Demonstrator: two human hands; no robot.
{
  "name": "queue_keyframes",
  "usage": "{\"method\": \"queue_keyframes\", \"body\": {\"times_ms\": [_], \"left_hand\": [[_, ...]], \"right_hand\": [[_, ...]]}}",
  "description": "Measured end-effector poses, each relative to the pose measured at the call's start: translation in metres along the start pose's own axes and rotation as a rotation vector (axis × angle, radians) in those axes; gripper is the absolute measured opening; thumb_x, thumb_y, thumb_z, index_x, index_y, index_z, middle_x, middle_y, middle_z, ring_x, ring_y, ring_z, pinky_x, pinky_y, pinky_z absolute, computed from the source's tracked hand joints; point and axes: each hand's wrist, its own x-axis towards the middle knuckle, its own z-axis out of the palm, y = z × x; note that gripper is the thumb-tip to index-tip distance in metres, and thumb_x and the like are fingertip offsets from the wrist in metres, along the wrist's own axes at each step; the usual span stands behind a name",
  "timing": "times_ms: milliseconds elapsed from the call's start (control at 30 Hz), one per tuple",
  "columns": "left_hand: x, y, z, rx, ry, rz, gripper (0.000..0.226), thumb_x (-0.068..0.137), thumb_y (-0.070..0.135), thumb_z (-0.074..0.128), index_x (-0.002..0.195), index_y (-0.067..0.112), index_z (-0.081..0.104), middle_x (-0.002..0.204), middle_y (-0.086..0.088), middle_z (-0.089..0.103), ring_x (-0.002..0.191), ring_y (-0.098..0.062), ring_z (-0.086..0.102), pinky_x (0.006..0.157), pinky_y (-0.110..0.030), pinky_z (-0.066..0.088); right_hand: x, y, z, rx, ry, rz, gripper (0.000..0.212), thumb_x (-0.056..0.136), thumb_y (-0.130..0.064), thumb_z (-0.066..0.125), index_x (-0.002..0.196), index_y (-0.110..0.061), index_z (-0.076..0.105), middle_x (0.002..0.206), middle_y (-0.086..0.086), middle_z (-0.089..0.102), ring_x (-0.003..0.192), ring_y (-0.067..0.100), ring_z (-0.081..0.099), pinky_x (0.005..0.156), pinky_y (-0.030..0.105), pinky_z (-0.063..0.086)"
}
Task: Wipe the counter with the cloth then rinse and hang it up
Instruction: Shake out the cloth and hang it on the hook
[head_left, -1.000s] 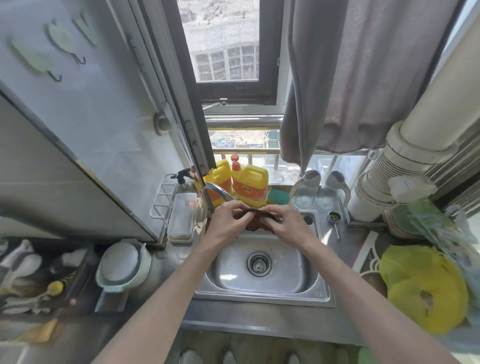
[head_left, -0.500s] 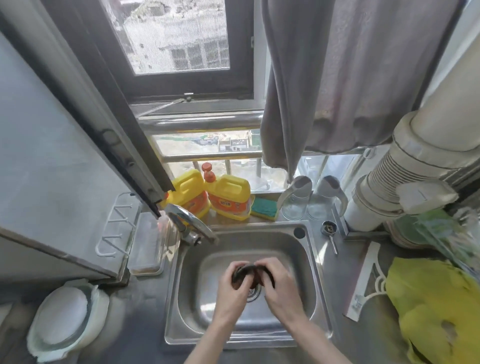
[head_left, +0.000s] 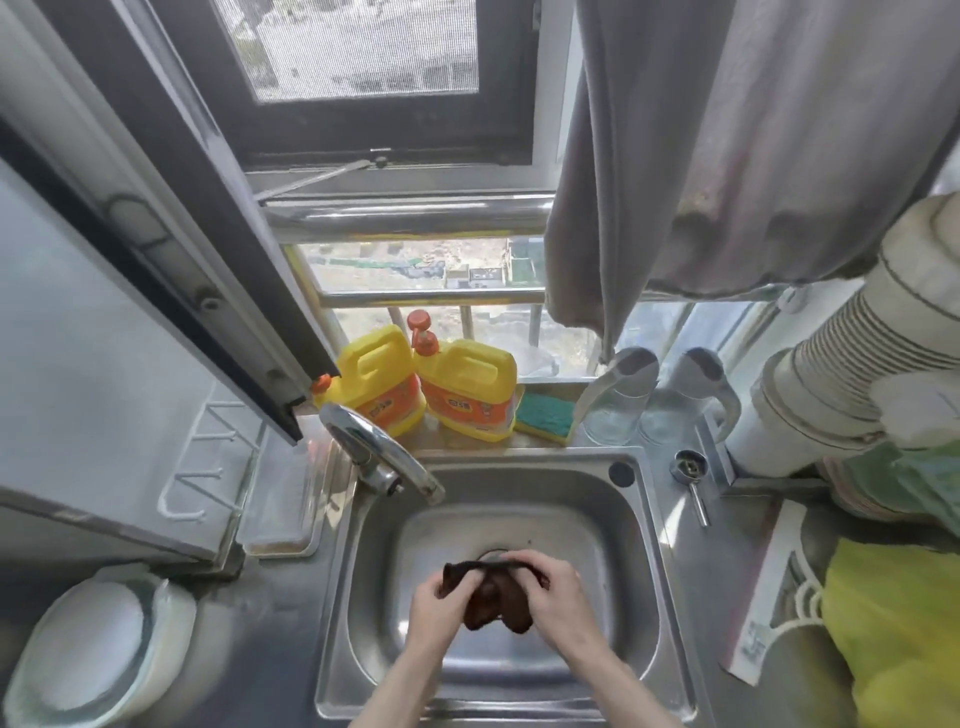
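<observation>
The cloth (head_left: 496, 597), dark brown and bunched, hangs over the sink (head_left: 660, 561) basin just in front of the drain, clamped between the left hand (head_left: 435, 608) and right hand (head_left: 558, 597), which pull its top edge taut. It looks soft, limp and probably wet, so light but drippy; gripping a top corner in each hand should spread it for hanging.

Steel tabletop (head_left: 270, 639) with inset sink (head_left: 670, 597). On it: white lidded pot (head_left: 98, 649) left, clear tray (head_left: 283, 514), small strainer (head_left: 691, 467), yellow bag (head_left: 904, 639) right.
</observation>
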Motion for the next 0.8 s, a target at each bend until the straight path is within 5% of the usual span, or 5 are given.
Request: {"method": "queue_keyframes", "body": {"times_ms": [133,300,433,600,800], "left_hand": [[-0.021,0.03,-0.013,0.012,-0.033,0.116,0.037,0.071,0.028,0.086,0.082,-0.005,0.072,0.062,-0.01,0.065,0.056,-0.02,0.054,0.047,-0.021,0.041],[-0.053,0.076,-0.024,0.074,-0.143,0.299,0.042,0.075,0.033,0.088,0.089,0.003,0.062,0.072,-0.003,0.063,0.064,-0.012,0.056,0.057,-0.024,0.044],[-0.087,0.12,-0.03,0.155,-0.268,0.33,0.032,0.08,0.031,0.084,0.102,0.017,0.065,0.094,-0.001,0.072,0.078,-0.009,0.067,0.062,-0.017,0.049],[-0.129,0.174,-0.048,0.309,-0.376,0.437,0.024,0.085,0.015,0.079,0.108,0.01,0.072,0.098,-0.01,0.077,0.084,-0.014,0.072,0.064,-0.018,0.054],[-0.167,0.219,-0.069,0.28,-0.203,0.48,0.025,0.084,0.039,0.08,0.095,0.016,0.082,0.087,-0.005,0.08,0.084,-0.022,0.077,0.077,-0.037,0.061]], "right_hand": [[-0.003,-0.032,-0.016,0.061,0.016,-0.01,0.038,0.098,-0.011,0.063,0.087,-0.045,0.076,0.096,-0.025,0.076,0.1,-0.004,0.069,0.09,0.016,0.05],[-0.007,-0.08,-0.04,0.093,0.039,-0.038,0.026,0.103,-0.016,0.057,0.091,-0.036,0.07,0.091,-0.019,0.074,0.092,-0.004,0.066,0.076,0.012,0.047],[-0.012,-0.12,-0.066,0.169,0.045,-0.042,0.021,0.101,-0.013,0.056,0.096,-0.021,0.074,0.095,-0.009,0.076,0.09,-0.001,0.066,0.08,0.018,0.05],[-0.027,-0.161,-0.105,0.217,0.099,-0.107,0.025,0.101,-0.015,0.063,0.093,-0.035,0.077,0.101,-0.011,0.078,0.101,0.002,0.07,0.093,0.027,0.053],[-0.047,-0.213,-0.153,0.125,0.169,-0.268,0.024,0.1,-0.014,0.066,0.096,-0.033,0.079,0.091,-0.014,0.08,0.087,0.005,0.075,0.076,0.018,0.053]]}}
